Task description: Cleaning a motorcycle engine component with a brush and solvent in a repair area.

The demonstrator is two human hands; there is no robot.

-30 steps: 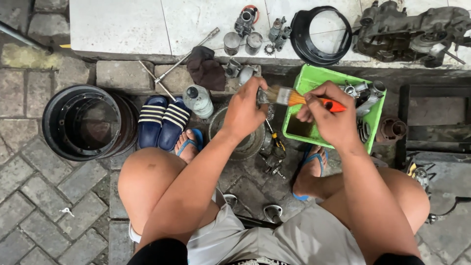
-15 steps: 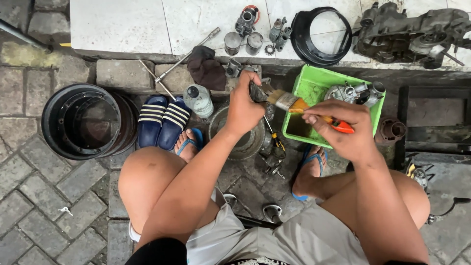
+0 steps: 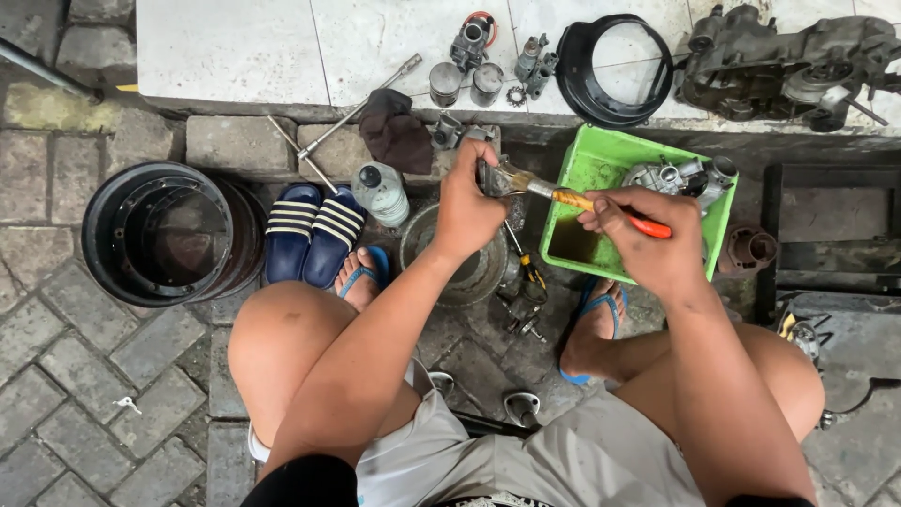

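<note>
Just above the green tray (image 3: pixel 601 164), between my two hands, sits the work: a small metal engine part (image 3: pixel 490 175) that my left hand (image 3: pixel 466 208) holds up, fingers curled nearly shut around its lower half so only the top edge shows past them. I judge it stiff, dense for its size and probably greasy, so a full wrap low on the body seems the safest hold; a pinch could slip. My right hand (image 3: pixel 648 235) closes around the orange handle of a paintbrush (image 3: pixel 572 199), thumb and fingers tight on it, the bristles touching the part just beside my left fingertips. The brush is light; its bristles look soft. More metal parts (image 3: pixel 680 176) lie in the tray beyond my right knuckles.
</note>
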